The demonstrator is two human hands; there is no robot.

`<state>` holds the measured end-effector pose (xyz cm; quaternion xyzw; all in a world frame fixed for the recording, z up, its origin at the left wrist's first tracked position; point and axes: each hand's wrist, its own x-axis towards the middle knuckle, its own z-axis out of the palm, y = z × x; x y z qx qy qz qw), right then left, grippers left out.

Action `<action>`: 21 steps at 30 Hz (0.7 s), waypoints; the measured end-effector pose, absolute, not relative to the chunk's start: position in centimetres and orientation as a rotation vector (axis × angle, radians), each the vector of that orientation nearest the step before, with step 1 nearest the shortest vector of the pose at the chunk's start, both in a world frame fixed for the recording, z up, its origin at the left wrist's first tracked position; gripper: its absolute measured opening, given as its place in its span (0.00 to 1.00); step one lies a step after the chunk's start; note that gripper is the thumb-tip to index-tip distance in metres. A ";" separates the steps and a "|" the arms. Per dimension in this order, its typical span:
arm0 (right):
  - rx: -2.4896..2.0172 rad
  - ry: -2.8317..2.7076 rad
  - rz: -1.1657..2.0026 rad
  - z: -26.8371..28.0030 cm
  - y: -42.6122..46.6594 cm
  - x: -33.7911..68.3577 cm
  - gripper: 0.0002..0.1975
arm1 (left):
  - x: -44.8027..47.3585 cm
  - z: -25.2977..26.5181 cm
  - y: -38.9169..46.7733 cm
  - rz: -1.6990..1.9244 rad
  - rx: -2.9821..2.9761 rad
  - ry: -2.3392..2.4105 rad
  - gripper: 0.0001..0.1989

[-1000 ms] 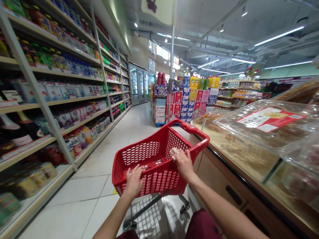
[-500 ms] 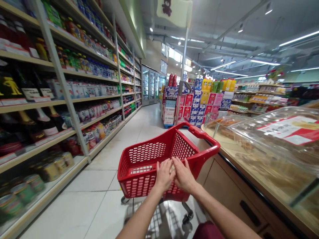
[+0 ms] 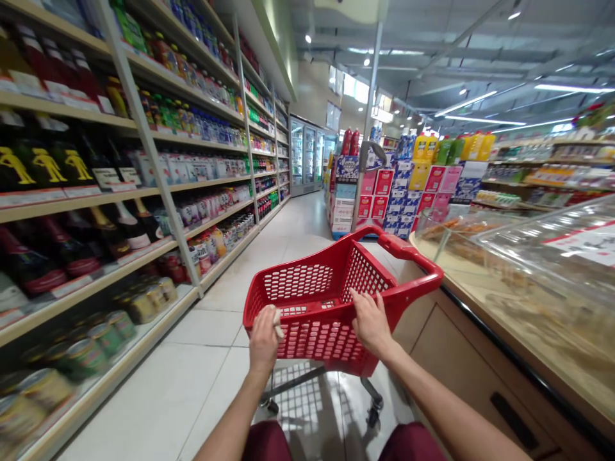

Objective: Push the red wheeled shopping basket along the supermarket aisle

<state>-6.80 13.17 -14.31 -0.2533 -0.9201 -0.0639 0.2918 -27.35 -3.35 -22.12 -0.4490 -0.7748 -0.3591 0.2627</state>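
Observation:
A red plastic shopping cart (image 3: 307, 336) stands sideways in front of me, its handle (image 3: 413, 285) at the right. My left hand (image 3: 264, 336) is closed around a small pale, folded cloth (image 3: 278, 323) near the cart's left front corner. Most of the cloth is hidden by my fingers. On the near side of the basket, further right, my right hand (image 3: 371, 322) has its fingers bent over the upper rim. The inside of the basket shows only its slotted red walls and floor.
Shelves (image 3: 158, 187) with bottles and cans line the left side. On the right runs a wooden counter (image 3: 473, 358) with clear plastic covers (image 3: 542, 256). Stacked drink boxes (image 3: 379, 195) stand beyond the cart, and a tiled aisle (image 3: 302, 218) leads to glass-door fridges (image 3: 305, 153).
My hands were together at the middle of the cart's near side. The left has moved left with the pale cloth; the right has shifted slightly right onto the rim.

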 end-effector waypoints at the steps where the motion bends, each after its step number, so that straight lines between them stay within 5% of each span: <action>1: -0.667 -2.449 -0.179 -14.4 13.0 -6.9 0.31 | -26.4 -21.8 -2.3 -0.961 -1.310 -2.056 0.20; 5: -0.616 -2.448 -0.173 -14.7 13.3 -6.7 0.33 | -26.5 -21.2 -1.7 -0.844 -1.614 -1.978 0.19; 11: -0.580 -2.433 -0.138 -15.2 12.9 -6.8 0.33 | -30.1 -22.1 -5.1 -0.908 -1.196 -2.164 0.19; 17: -0.572 -2.451 -0.129 -14.9 13.2 -6.5 0.33 | -26.7 -21.2 -1.4 -0.826 -1.623 -2.029 0.21; 21: -0.568 -2.465 -0.086 -14.8 13.3 -6.2 0.32 | -30.8 -22.4 -5.5 -0.830 -1.299 -2.169 0.19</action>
